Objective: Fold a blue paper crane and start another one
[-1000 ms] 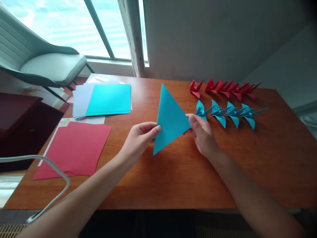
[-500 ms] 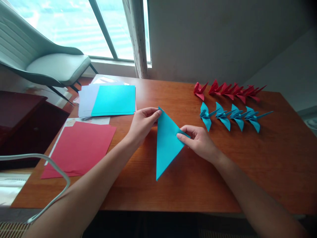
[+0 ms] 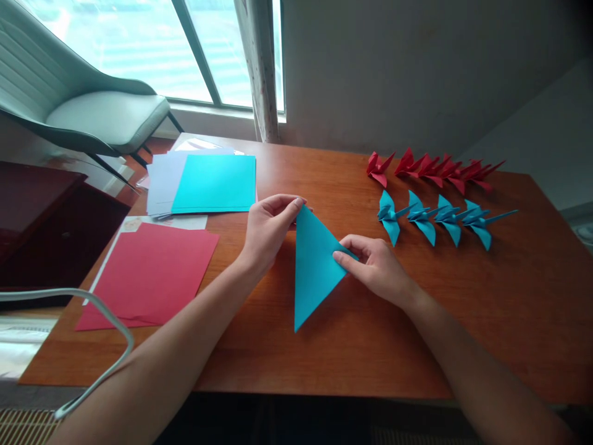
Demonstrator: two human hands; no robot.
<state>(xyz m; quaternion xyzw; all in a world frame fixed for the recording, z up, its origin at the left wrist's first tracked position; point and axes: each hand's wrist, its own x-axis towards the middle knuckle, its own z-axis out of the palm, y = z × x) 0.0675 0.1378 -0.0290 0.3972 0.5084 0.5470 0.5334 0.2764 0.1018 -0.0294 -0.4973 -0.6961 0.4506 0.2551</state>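
Because the triangle [image 3: 315, 272] looks light and easily creased, corners seem its best hold: over the table [image 3: 393, 358], left hand [image 3: 269, 228] pinches its twelve-o'clock tip, right hand [image 3: 377, 269] its three-o'clock one, with red paper [image 3: 151, 275] at nine o'clock.

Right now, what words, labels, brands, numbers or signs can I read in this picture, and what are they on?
None: no readable text shows anywhere.
White sheet under the red paper: faint marks near its far edge, too blurred to tell whether they are lettering.
Blue folded paper, held by the left hand and right hand: no writing visible.
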